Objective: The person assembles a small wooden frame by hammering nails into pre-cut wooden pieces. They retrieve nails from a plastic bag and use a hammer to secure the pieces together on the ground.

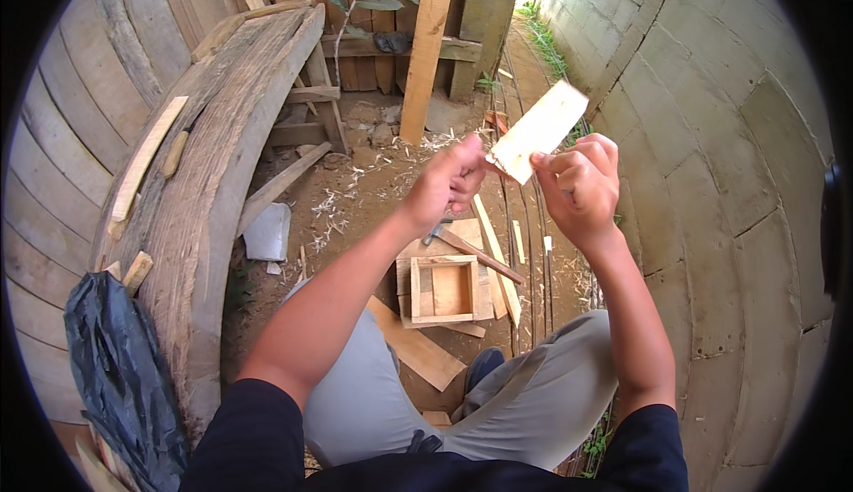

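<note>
A short board (546, 128) is held up in the upper right of the frame, above the ground. The right hand (582, 183) has its lower edge pinched between thumb and curled fingers; the left hand (451, 176) is half-curled at its left end, too blurred to tell whether it grips. With the right pinch so near one edge, the board could tip or slip, and the rough end might splinter into a fingertip. Dropped, it could strike the hammer (484, 256) or wooden frame (415, 289) at lower centre.
</note>
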Demonstrator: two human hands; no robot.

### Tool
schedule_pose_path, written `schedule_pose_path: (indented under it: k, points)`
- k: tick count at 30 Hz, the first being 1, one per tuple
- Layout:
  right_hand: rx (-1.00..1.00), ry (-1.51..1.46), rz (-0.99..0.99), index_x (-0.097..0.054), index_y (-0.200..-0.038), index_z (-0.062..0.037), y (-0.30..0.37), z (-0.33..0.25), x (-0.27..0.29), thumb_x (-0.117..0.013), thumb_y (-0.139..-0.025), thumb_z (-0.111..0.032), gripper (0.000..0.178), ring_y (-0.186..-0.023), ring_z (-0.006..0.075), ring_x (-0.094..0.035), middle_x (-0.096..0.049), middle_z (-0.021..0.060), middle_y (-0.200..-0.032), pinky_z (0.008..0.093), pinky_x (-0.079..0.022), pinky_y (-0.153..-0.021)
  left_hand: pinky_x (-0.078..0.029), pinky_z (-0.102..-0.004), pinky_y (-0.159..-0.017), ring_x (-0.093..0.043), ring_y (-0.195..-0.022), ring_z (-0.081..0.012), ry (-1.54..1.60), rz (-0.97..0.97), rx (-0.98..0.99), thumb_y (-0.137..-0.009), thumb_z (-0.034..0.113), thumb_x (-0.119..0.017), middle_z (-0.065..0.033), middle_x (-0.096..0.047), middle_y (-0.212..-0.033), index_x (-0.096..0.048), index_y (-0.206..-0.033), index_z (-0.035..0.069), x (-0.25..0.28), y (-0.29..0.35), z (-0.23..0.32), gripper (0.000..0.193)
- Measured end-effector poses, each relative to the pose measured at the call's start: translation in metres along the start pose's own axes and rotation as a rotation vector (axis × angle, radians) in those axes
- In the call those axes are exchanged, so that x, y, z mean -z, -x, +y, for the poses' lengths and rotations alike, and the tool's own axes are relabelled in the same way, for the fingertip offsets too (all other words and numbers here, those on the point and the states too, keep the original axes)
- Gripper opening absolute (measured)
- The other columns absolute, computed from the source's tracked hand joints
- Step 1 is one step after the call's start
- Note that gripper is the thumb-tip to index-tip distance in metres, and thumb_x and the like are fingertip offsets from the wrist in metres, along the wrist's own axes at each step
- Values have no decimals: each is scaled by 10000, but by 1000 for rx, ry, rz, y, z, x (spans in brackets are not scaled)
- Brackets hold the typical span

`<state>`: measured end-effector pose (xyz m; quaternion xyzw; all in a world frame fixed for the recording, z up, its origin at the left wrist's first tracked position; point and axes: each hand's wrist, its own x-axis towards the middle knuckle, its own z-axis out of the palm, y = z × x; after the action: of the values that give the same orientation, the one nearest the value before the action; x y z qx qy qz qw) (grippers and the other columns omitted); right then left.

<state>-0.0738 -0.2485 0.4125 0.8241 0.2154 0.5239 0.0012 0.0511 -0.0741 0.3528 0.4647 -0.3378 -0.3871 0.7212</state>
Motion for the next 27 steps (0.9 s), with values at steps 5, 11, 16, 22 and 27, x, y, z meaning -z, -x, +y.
schedule_pose_path:
  k: [5, 11, 16, 22, 27]
  points:
    - [129, 39, 71, -397, -757, -134, 16, -9, -23, -846, -743, 72, 494, -619, 179, -519, -658, -19, -745, 348, -445, -709, -289, -215, -492, -320, -530, -9, -219, 44, 3, -1032, 385, -603, 117, -352, -614, -691, -942, 87, 10, 6, 10, 324]
    - [-226, -103, -4, -460, -888, -79, 20, -9, -36, -695, -805, 5, 263, -850, 206, -560, -641, 65, -936, 358, -452, -801, -293, -206, -514, -373, -568, -5, -357, 106, -124, -1007, 296, -668, 102, -523, -690, -746, -995, 75, 23, -2, 3, 235]
    - [-998, -566, 199, -341, -1030, -63, 34, -6, -55, -804, -821, -92, 508, -1108, 227, -577, -545, 169, -1181, 376, -517, -914, -291, -219, -515, -398, -596, 1, -498, 123, -144, -1011, 286, -670, 101, -569, -732, -765, -1041, 54, 49, -15, -22, 253]
    - [-1410, -803, 128, -329, -1092, -41, 47, 12, -57, -789, -854, -35, 518, -954, 231, -699, -604, 158, -1097, 337, -623, -793, -406, -240, -610, -517, -699, -46, -580, 58, 140, -1016, 369, -648, 51, -601, -758, -755, -1047, 37, 40, -18, -28, 351]
    - [-1545, -629, 78, -360, -1091, -23, 55, 20, -62, -782, -847, 3, 488, -948, 218, -698, -592, 112, -1003, 301, -625, -698, -503, -329, -757, -631, -819, -135, -731, -81, 515, -920, 545, -698, -48, -700, -839, -744, -1039, 76, 53, -16, -51, 486]
